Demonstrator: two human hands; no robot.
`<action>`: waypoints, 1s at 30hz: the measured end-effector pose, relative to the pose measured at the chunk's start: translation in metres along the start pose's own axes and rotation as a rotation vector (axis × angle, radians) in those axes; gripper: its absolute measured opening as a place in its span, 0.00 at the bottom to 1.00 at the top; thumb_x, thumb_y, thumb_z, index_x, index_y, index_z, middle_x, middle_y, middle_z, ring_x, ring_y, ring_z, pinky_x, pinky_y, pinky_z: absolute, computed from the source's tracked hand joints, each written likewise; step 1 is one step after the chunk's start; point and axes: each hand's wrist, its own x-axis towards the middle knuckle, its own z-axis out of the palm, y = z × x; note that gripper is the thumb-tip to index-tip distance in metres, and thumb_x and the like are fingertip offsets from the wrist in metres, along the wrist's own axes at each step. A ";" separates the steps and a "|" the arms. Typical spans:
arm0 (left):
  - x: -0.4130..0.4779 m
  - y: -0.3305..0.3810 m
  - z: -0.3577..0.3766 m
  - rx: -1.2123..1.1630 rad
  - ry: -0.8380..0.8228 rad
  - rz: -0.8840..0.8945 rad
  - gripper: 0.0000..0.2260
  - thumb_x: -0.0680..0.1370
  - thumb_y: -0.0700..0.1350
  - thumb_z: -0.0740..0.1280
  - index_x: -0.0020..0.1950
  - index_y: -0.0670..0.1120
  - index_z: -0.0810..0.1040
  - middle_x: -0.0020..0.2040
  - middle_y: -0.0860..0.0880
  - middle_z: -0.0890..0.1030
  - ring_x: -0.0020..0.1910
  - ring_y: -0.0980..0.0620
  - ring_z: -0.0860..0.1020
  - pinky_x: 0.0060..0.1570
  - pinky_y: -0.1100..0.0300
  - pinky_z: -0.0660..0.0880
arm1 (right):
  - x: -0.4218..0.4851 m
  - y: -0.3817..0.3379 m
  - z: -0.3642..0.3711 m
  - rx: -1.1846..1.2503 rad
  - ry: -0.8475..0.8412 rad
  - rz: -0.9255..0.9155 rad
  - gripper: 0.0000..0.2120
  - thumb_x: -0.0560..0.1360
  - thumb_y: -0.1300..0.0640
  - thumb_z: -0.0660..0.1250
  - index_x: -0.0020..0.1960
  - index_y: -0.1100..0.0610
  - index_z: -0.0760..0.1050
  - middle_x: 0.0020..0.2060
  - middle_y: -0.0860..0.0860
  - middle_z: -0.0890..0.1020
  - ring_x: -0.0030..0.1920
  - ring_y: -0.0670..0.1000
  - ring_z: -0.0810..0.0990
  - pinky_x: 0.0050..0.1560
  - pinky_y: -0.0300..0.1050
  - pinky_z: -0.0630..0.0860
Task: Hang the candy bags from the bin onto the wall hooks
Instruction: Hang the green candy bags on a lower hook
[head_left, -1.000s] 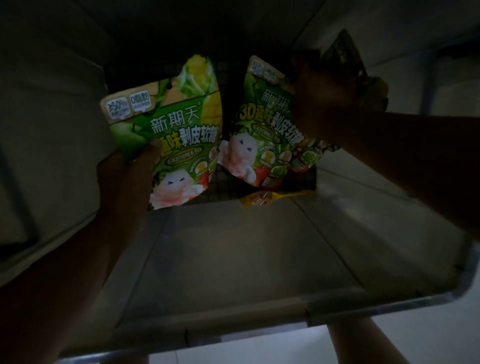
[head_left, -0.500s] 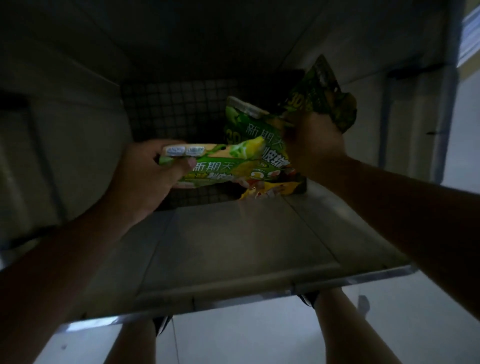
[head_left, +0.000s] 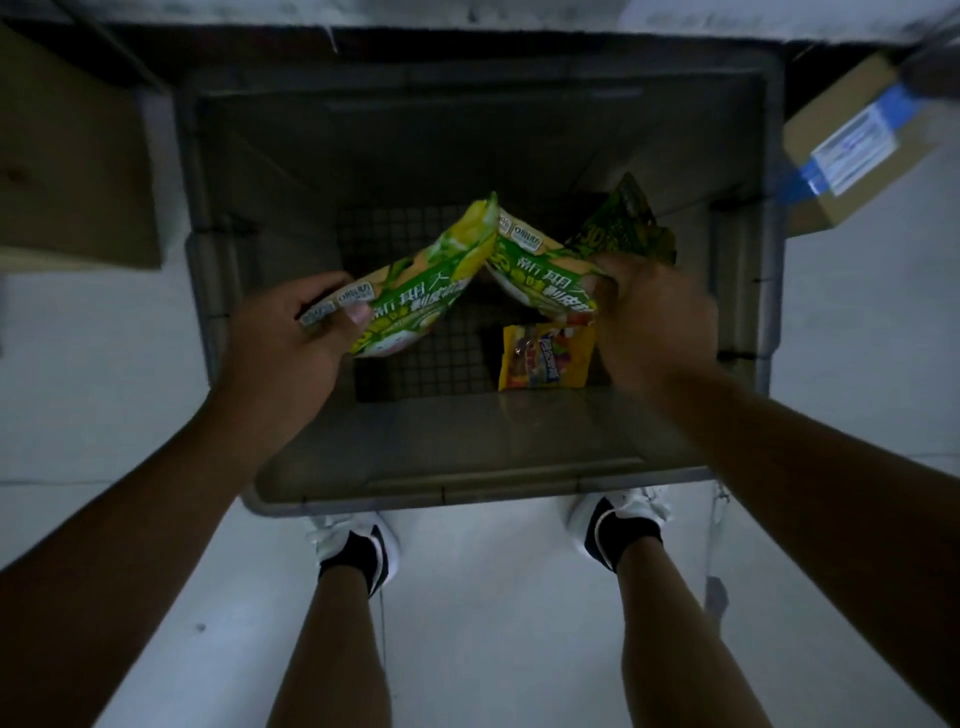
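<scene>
I look straight down into a deep grey bin (head_left: 223, 291) on the floor. My left hand (head_left: 291, 338) pinches the top corner of a green and yellow candy bag (head_left: 421, 291), thumb on its front. My right hand (head_left: 649, 317) grips a second green candy bag (head_left: 540, 280), and a darker green bag (head_left: 623, 223) sticks up behind its fingers. The two bright bags lean together above the bin. A yellow candy bag (head_left: 545, 356) lies on the bin's mesh floor below my right hand. No wall hooks are in view.
A cardboard box (head_left: 78, 171) stands left of the bin, and another box with blue tape and a label (head_left: 852, 150) at the upper right. My feet in white shoes (head_left: 358, 545) stand on the pale floor just in front of the bin.
Both hands have come up out of the bin with their bags. The view has tipped down and brightened, and the floor, my legs and the yellow bag now show.
</scene>
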 end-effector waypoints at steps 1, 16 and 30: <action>-0.002 0.011 -0.008 0.003 0.005 0.016 0.12 0.78 0.41 0.69 0.59 0.54 0.76 0.45 0.61 0.79 0.40 0.73 0.78 0.40 0.77 0.74 | -0.002 -0.005 -0.011 0.015 0.023 -0.015 0.12 0.82 0.52 0.59 0.61 0.52 0.78 0.48 0.53 0.84 0.40 0.49 0.77 0.40 0.44 0.74; -0.022 0.217 -0.136 -0.157 0.224 0.200 0.10 0.77 0.42 0.71 0.51 0.58 0.83 0.42 0.62 0.84 0.43 0.63 0.81 0.42 0.72 0.75 | -0.028 -0.087 -0.243 0.154 0.414 -0.272 0.11 0.80 0.57 0.62 0.56 0.57 0.81 0.46 0.55 0.84 0.44 0.55 0.81 0.39 0.47 0.76; -0.125 0.432 -0.232 -0.260 0.352 0.535 0.13 0.76 0.37 0.70 0.43 0.56 0.83 0.36 0.63 0.83 0.41 0.65 0.79 0.45 0.67 0.76 | -0.111 -0.171 -0.476 0.336 0.707 -0.373 0.11 0.79 0.57 0.62 0.54 0.57 0.83 0.43 0.54 0.83 0.41 0.52 0.79 0.38 0.46 0.73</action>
